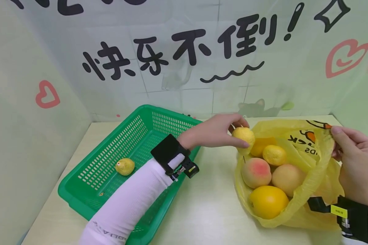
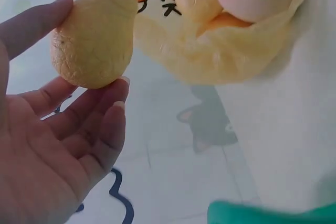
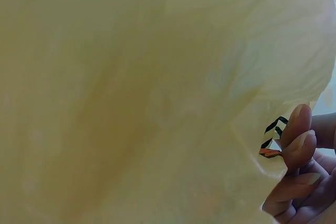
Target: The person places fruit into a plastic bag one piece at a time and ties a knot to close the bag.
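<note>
My left hand [image 1: 216, 132] pinches a yellow pear [image 1: 243, 136] between thumb and fingertips, at the left side of the yellow plastic bag's mouth. In the left wrist view the pear [image 2: 97, 38] shows its wrinkled skin, with its narrow end pointing up. Over on the right, my right hand [image 1: 360, 163] grips the rim of the yellow bag [image 1: 320, 170] and holds it up. Inside the bag lie a pink-tinged peach [image 1: 256, 172], a paler peach [image 1: 287, 177], an orange [image 1: 269, 202] and a lemon [image 1: 274, 155]. Bag film fills most of the right wrist view.
A green plastic basket [image 1: 168, 223] with slotted walls stands to the left, and my left forearm crosses over it. One small yellow fruit [image 1: 125, 166] lies in it. Behind the pale table [image 1: 208, 204] rises a printed wall covering [image 1: 184, 98].
</note>
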### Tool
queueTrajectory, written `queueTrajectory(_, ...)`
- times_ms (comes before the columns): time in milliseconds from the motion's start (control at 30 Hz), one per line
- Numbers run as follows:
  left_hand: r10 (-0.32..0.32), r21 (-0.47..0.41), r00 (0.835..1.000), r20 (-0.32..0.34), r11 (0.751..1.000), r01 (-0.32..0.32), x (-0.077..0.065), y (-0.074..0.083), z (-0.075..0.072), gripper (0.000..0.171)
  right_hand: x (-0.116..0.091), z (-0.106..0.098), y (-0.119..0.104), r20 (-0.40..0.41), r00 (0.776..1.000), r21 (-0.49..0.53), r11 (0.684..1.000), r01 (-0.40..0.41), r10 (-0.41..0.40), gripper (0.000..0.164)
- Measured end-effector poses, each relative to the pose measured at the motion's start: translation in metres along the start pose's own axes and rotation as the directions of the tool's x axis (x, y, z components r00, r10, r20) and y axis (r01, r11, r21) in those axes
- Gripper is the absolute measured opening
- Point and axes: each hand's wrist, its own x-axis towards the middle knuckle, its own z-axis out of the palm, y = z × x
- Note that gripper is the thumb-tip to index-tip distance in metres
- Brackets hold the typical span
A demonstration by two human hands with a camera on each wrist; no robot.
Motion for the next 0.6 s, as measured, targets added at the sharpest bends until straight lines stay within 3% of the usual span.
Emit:
queueTrajectory(333,0.053,0.09,0.997,0.056,0.994,-0.058,0.033,0.018,0.035,0.051,0.002,-0.003,0.001,0.008,1.0,-0.033,0.999,-0.011,0.012,0.019)
queueTrajectory(600,0.059,0.106,0.989,0.137,0.992,-0.074,0.048,0.025,0.06,0.051,0.002,-0.004,0.001,0.012,1.0,-0.041,0.999,-0.013,0.013,0.021)
